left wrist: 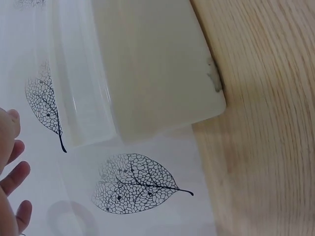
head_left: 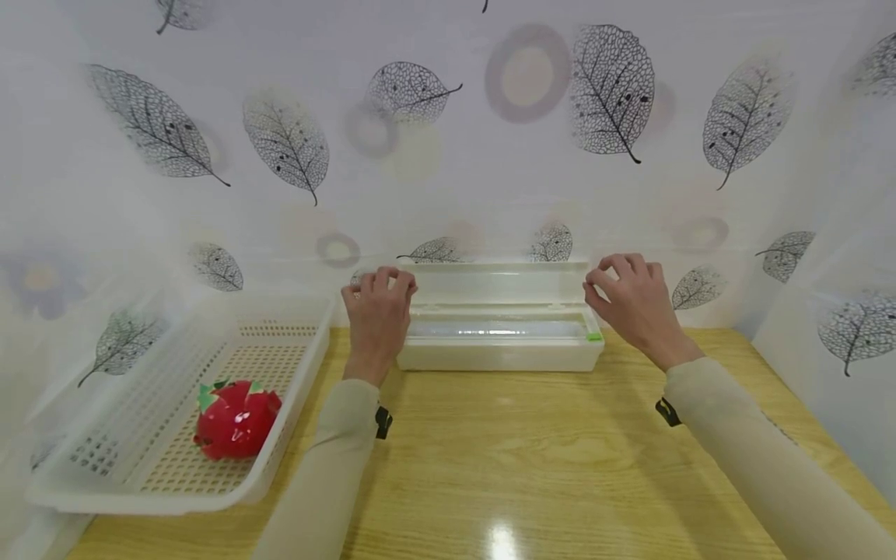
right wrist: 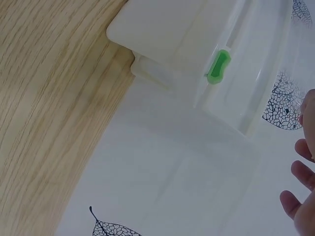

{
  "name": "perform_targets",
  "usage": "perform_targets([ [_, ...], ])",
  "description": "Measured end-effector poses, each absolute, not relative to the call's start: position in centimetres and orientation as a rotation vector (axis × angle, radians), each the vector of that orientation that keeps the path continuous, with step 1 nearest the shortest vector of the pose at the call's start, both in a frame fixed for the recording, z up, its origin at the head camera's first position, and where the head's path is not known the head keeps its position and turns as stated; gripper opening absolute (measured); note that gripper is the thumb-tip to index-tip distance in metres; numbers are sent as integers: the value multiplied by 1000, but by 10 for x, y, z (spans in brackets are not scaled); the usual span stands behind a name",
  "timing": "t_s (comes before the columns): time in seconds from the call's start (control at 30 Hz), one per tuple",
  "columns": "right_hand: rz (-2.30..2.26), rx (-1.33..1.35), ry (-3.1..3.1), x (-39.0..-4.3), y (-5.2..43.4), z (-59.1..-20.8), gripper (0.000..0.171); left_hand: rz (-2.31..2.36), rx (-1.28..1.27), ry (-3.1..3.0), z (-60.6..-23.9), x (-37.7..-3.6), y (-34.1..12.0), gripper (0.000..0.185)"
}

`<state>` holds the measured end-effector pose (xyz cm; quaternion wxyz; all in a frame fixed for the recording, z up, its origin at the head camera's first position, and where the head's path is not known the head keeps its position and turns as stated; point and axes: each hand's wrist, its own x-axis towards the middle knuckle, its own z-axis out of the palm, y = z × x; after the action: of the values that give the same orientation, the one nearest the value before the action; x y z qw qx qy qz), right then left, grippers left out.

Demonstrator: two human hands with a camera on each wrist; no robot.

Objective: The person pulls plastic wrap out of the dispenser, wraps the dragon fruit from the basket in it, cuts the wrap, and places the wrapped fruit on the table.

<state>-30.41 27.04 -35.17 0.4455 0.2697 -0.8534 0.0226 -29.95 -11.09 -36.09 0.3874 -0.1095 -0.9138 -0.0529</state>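
Observation:
A long white plastic dispenser box (head_left: pixel 500 354) stands at the back of the wooden table (head_left: pixel 518 459) with its clear lid (head_left: pixel 500 284) raised against the wall. Inside lies a roll of clear film (head_left: pixel 497 329), and a green slider (head_left: pixel 594 337) sits at the box's right end. My left hand (head_left: pixel 381 292) hovers by the lid's left end with loosely curled fingers (left wrist: pixel 12 177), holding nothing. At the lid's right end my right hand (head_left: pixel 619 284) is likewise loosely curled and holds nothing. The wrist views show the box (left wrist: pixel 152 64) (right wrist: pixel 162 29) and slider (right wrist: pixel 218 66) apart from the fingers (right wrist: pixel 300 177).
A white perforated basket (head_left: pixel 175 498) sits at the left, tilted against the wall, with a red toy dragon fruit (head_left: pixel 234 420) in it. Leaf-patterned sheeting (head_left: pixel 448 155) covers the walls behind and to both sides. Bare wood lies in front of the box.

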Motion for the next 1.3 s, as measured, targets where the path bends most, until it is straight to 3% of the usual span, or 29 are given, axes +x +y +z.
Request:
perform_targets([
  [1.3,13,611,-2109,-299,267,-337,6,-176,-315,-2380,-336,-291,-113,20],
])
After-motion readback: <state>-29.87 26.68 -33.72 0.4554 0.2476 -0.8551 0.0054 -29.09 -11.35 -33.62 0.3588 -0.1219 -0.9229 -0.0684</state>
